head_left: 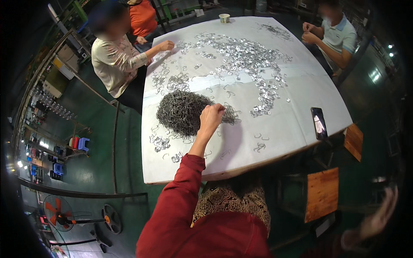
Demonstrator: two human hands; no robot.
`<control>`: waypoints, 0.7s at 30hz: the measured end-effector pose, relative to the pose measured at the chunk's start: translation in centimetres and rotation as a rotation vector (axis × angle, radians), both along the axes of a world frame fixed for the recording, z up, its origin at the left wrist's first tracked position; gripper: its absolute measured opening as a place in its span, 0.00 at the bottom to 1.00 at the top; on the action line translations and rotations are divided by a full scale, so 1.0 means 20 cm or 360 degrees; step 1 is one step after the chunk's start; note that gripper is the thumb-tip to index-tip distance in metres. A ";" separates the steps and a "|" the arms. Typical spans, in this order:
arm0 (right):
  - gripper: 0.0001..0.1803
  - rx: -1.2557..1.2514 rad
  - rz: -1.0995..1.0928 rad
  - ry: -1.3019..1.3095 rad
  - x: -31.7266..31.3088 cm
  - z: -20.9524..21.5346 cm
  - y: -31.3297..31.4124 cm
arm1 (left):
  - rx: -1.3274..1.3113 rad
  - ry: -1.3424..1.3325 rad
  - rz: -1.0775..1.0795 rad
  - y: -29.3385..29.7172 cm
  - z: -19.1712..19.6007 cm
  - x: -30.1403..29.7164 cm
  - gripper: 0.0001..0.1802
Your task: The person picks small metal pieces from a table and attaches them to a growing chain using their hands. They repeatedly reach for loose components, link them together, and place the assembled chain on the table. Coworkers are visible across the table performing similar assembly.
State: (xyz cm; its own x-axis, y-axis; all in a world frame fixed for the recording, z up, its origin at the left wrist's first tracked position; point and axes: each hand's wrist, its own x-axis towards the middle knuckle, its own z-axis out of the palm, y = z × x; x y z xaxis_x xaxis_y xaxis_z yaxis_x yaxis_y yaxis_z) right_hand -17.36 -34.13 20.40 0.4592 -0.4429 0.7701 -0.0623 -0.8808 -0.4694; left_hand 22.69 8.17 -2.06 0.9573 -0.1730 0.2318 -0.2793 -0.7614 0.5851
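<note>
Nearest to me, down at five o'clock, my right hand (pixel 378 217) hangs off the table's edge, blurred; I cannot tell whether it is clenched or loose. Just above it sit two wooden stools (pixel 322 193).

Up my red sleeve (pixel 180 193) to my left hand (pixel 211 118), at the middle of the white-covered table (pixel 292 129): fingers curled in tight, pinching at the right edge of the dark heap of wire clips (pixel 183 111). Whether a clip is actually between the fingertips is too small to see. The heap lies at about ten o'clock from my knuckles, touching them.

Loose clips (pixel 260 147) lie scattered at four o'clock from that hand, and more at seven o'clock (a thin trail toward the table's near-left edge). A black phone (pixel 318 123) rests at three o'clock, near the right edge.

Farther out, at twelve to one o'clock, spreads a wide drift of shiny metal pieces (pixel 245 53). At eleven, a person in a pale top reaches a hand (pixel 165 44) onto the table; at two, another seated person (pixel 337 36) holds both hands together. A paper cup (pixel 224 17) stands at the far edge.
</note>
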 end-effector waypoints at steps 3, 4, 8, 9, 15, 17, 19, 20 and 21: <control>0.09 0.0258 0.0569 0.0434 0.87 -0.28 0.31 | 0.0189 -0.0196 -0.0198 -0.06 -0.03 0.07 0.08; 0.09 0.0368 0.0765 0.0681 1.12 -0.47 0.33 | 0.0263 -0.0176 -0.0226 -0.07 -0.07 0.11 0.08; 0.26 0.0298 0.1408 0.0888 1.73 -1.03 0.62 | 0.0513 -0.0101 -0.0464 -0.25 -0.18 0.26 0.08; 0.26 0.0232 0.1452 0.0893 1.82 -1.13 0.69 | 0.0642 -0.0052 -0.0477 -0.25 -0.19 0.27 0.08; 0.11 -0.0253 0.1480 0.0913 2.04 -1.46 0.84 | 0.0694 -0.0232 -0.0394 -0.27 -0.33 0.22 0.07; 0.08 -0.0301 0.1427 0.0827 2.02 -1.49 0.85 | 0.0419 -0.0561 -0.0316 -0.27 -0.30 0.11 0.16; 0.08 -0.0304 0.1357 0.0783 1.99 -1.51 0.83 | -0.0093 -0.0637 -0.0303 -0.26 -0.13 -0.12 0.18; 0.07 -0.0320 0.1363 0.0755 2.00 -1.51 0.83 | -0.0249 -0.0646 -0.0296 -0.22 -0.06 -0.23 0.19; 0.07 -0.0341 0.1360 0.0733 1.99 -1.50 0.83 | -0.0416 -0.0657 -0.0295 -0.17 -0.03 -0.34 0.20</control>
